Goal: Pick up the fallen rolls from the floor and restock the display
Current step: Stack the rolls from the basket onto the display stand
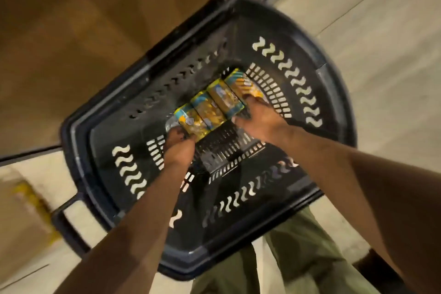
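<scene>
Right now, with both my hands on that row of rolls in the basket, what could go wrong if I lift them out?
1. Your left hand and right hand hold the rolls only at the row's two ends. If they are not wrapped together, which I cannot tell, the middle ones might drop out.
2. The row lies deep in the basket, so it may catch on a wall coming up.

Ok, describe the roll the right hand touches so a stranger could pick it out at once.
Find the black basket on the floor; on its bottom lies a slanted row of four yellow-and-blue rolls. The one meant is the end roll at the row's upper right, where the right hand touches it; the opposite end sits by the left hand.
</scene>
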Tool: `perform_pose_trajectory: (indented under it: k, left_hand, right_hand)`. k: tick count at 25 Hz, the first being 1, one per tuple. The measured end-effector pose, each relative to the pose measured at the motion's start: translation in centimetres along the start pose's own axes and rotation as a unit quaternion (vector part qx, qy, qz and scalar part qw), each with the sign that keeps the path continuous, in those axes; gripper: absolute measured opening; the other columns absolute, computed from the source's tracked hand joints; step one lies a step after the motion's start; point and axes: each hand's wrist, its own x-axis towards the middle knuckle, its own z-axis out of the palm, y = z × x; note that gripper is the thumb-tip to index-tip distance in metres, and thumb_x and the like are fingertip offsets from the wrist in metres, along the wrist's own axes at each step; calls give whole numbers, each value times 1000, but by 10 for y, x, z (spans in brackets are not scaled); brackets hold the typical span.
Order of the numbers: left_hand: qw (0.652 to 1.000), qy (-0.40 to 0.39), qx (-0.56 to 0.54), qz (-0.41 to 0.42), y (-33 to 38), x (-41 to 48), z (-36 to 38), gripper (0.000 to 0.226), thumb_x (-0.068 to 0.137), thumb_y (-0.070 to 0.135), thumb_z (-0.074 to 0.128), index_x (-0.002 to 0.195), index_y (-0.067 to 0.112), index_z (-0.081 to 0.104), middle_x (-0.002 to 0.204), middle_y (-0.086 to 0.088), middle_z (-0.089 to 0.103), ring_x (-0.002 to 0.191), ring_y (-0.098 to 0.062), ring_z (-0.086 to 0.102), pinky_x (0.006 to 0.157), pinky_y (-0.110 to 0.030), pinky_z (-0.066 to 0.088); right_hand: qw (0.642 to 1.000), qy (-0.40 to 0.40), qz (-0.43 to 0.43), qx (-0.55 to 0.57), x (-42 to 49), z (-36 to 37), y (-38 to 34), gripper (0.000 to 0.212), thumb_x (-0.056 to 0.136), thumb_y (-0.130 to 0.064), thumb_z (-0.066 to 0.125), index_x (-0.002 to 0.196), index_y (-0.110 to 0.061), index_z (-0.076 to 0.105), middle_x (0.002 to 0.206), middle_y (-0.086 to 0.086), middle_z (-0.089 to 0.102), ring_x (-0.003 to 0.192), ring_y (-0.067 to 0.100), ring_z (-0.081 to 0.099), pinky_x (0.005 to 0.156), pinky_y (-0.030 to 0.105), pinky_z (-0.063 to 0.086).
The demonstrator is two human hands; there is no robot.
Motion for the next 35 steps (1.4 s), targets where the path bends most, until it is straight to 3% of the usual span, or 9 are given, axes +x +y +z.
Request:
perform_pose_trajectory:
  k: [3,6,9,12,14,18,22,30,35]
  left_hand:
    - [999,23,-13,-28,-31,63,36,31,80,32,74,108,18,67,110,-3,71,102,-29,68,96,-41,54]
    - [994,44,-86,-45,-54,110,66,37,81,35,75,112,18,65,109,-3,70,99,-24,66,93,-40,55]
    - [988,71,-140,-15,-61,124,83,34,92,25,64,124,12,62,128,-18,66,107,-29,65,87,-37,56]
    - [987,83,-132,-40,-74,108,82,23,97,8,60,118,16,60,128,-8,63,96,-17,61,86,-26,51]
    - [985,72,-156,-22,-83,99,83,29,93,7,68,119,16,58,124,-4,64,101,-17,61,94,-34,53]
    - [983,14,-161,-91,-103,91,85,49,76,11,88,118,23,66,98,7,73,84,-9,70,59,-18,57]
    - [975,37,-182,-119,-111,76,77,56,74,23,91,120,23,59,105,5,72,91,-13,69,85,-32,58]
    - [977,15,-193,-89,-61,-116,-19,49,77,14,88,117,17,59,101,1,72,84,-11,68,67,-26,53]
    - [984,-22,-175,1,14,-298,-140,44,76,7,88,109,19,61,106,-7,75,89,-18,72,80,-38,61]
  right_hand:
    - [999,-24,31,2,67,42,10,59,99,-52,57,140,-10,54,140,16,58,121,32,59,96,36,50]
    - [999,7,42,-6,102,81,11,67,105,-47,50,157,-9,33,162,19,33,149,35,33,119,36,27]
    - [997,65,15,-35,111,111,20,53,105,-36,49,151,-10,41,158,17,39,150,33,29,125,39,14]
    - [995,101,12,9,109,124,38,47,98,-33,59,139,-10,54,146,15,43,134,33,43,117,40,35]
    - [993,115,11,17,104,130,45,44,94,-35,66,127,-7,61,135,13,46,122,32,51,107,37,45]
    - [989,108,73,75,114,148,37,61,92,-36,73,138,-1,53,134,19,58,121,37,58,99,38,48]
    - [981,104,126,103,114,149,34,81,72,-47,88,137,-11,54,141,13,48,130,33,50,110,40,45]
    - [962,42,107,247,-89,63,1,53,72,-36,86,117,-20,61,103,1,70,92,21,68,78,33,55]
    - [951,122,66,278,-287,-48,-91,52,72,-25,90,106,-26,51,91,-6,67,83,16,65,73,28,49]
